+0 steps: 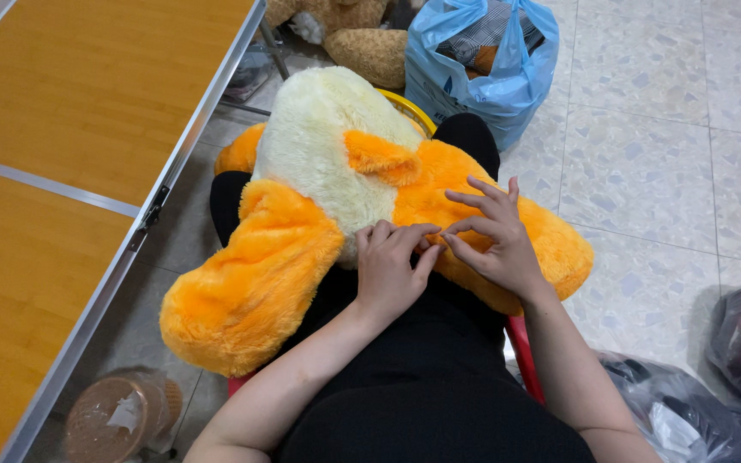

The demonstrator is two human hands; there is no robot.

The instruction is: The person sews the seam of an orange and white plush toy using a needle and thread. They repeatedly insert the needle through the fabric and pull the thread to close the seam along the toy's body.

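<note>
We pinched the orange-and-cream plush toy (319, 197) on our lap: left hand (390, 266) clenched on its orange fur, right hand (495, 236) beside it, fingertips touching, gripping the same spot.

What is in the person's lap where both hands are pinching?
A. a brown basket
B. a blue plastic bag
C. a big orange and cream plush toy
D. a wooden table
C: the left hand and right hand meet, fingertips pinching, on the orange and cream plush toy lying across the lap; the blue bag sits on the floor beyond.
</note>
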